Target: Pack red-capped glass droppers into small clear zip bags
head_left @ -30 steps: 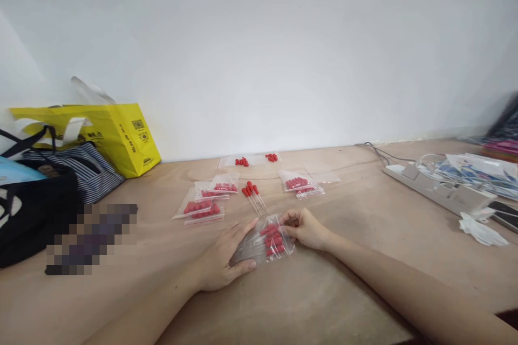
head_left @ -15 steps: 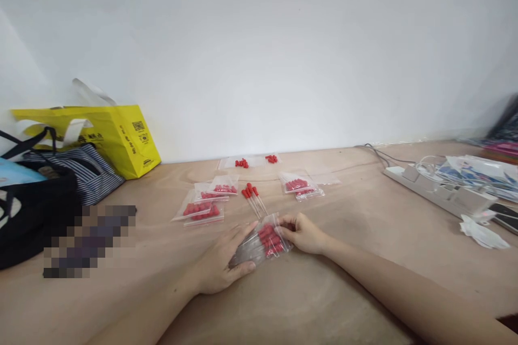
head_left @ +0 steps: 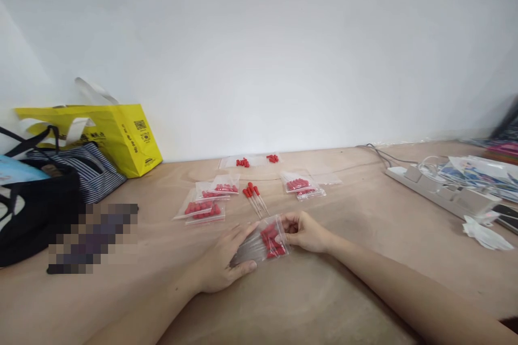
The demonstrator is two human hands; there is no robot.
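A clear plastic zip bag (head_left: 251,248) of droppers with red rubber bulbs (head_left: 270,236) lies on the table in front of me. My left hand (head_left: 224,260) grips its left end between the thumb and the fingers. At the opposite end, my right hand (head_left: 304,233) has its fingers closed on the bag's open edge, with the thumb reaching in among the bulbs. Whether it pinches a dropper too is hidden. Just beyond the bag, several loose droppers (head_left: 252,192) lie with their bulbs pointing away.
More bagged droppers lie at left (head_left: 202,210) and right (head_left: 299,185); another bag (head_left: 254,161) is near the wall. A yellow bag (head_left: 137,143) and a striped pouch (head_left: 95,164) stand left. On the right are a power strip (head_left: 441,191) and a crumpled tissue (head_left: 485,233).
My right thumb has moved from the bag's edge in over the red bulbs, which have shifted a little. My left hand keeps its hold.
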